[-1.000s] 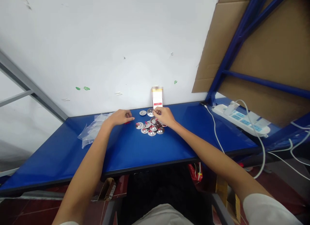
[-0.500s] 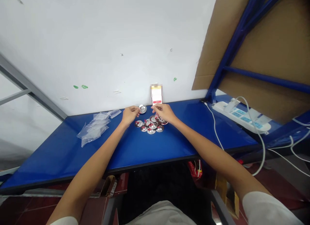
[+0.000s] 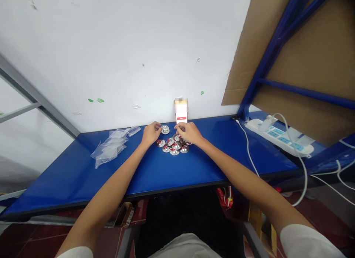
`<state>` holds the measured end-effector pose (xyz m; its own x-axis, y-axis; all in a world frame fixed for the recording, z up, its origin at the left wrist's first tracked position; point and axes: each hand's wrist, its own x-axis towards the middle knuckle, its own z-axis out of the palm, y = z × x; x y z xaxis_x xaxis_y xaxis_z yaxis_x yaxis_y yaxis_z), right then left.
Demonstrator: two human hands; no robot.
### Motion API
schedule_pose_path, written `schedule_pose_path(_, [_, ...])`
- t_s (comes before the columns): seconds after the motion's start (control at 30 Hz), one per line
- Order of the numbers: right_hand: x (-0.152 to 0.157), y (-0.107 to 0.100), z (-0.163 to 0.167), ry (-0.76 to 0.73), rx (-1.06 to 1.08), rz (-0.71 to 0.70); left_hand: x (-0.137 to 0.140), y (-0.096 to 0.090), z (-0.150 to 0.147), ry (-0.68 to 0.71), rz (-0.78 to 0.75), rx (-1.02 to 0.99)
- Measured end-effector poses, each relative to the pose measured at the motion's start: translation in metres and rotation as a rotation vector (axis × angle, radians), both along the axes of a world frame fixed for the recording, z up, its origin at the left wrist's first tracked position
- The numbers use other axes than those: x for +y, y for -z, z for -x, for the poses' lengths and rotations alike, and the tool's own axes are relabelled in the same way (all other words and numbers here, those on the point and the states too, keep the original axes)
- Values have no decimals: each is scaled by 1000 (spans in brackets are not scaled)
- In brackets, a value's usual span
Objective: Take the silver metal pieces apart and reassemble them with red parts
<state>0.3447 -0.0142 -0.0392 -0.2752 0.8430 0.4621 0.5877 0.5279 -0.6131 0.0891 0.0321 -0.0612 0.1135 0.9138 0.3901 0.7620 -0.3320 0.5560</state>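
Note:
My left hand pinches the edge of a small silver finger cymbal, a round disc with a domed middle, held just above the blue table. My right hand is closed, thumb and forefinger together, over the back right of a heap of similar finger cymbals. What its fingertips hold, if anything, is too small to make out. Red cords show among the heaped cymbals, and the right hand hides part of the heap. Behind the hands, a phone with a lit screen leans upright against the wall.
Clear plastic bags lie overlapped on the left of the blue table. A white power strip with plugs and cables sits at the right. A blue metal frame with cardboard stands there. The white wall closes off the back.
The view has shifted slightly. The right hand's fingers have come down a little closer to the heap, and the cymbal by the left hand has tilted slightly.

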Motion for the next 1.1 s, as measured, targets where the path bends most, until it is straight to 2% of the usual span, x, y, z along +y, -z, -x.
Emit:
schedule_pose_path(0.13, [0,0,-1,2,-5,-8,-6,-4,0,225,-159,247])
schedule_pose_path(0.37, [-1,-1,0,4,-12,-11,-1,-3,6,344,-163,382])
schedule_pose_path(0.53, [-1,-1,-1,3,-19,-27,0,-2,7,364,-180,464])
schedule_pose_path(0.63, [-3,-3,-1,6,-22,-29,-3,-6,5,378,-214,445])
schedule_pose_path(0.83, [-5,-5,0,8,-23,-32,-7,-16,-1,232,-360,346])
schedule_pose_path(0.97, [-4,-2,1,7,-38,-32,-3,-12,0,164,-284,391])
schedule_pose_path(1.1, [-3,0,1,15,-58,-28,4,-4,1,168,-180,483])
